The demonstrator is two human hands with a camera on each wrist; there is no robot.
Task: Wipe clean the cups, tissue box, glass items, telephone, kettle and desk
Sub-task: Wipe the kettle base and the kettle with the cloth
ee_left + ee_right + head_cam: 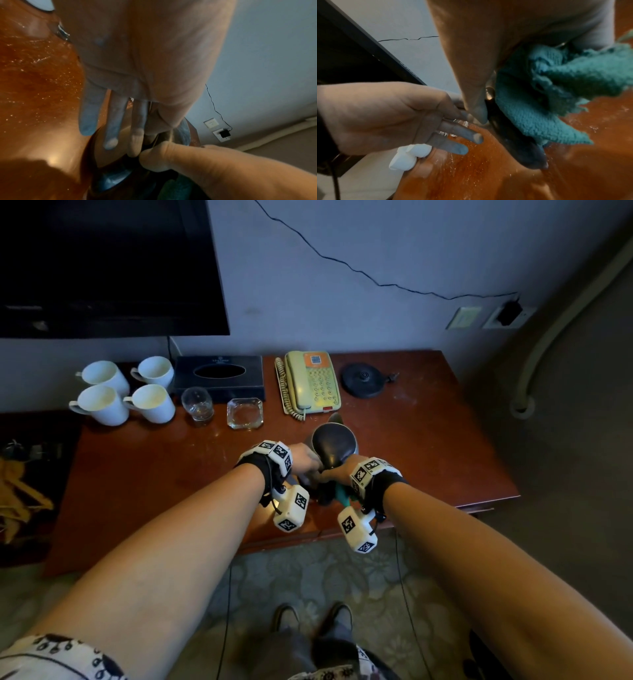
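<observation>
A dark metal kettle (334,445) stands tilted near the front of the red-brown desk (154,474), between my two hands. My left hand (308,462) lies against its left side, fingers (114,121) straight and spread. My right hand (334,474) grips a teal cloth (556,83) bunched round the kettle's black handle (518,146), with the thumb pressed on the handle. At the back stand several white cups (102,402), a dark tissue box (219,374), a drinking glass (198,404), a glass ashtray (245,413) and a beige telephone (311,381).
The kettle's round black base (363,379) sits at the back right, right of the telephone. A dark TV screen (102,265) hangs above the cups. Wall sockets (507,314) with a plugged cable are at the right. Wet speckles show on the desk (34,67).
</observation>
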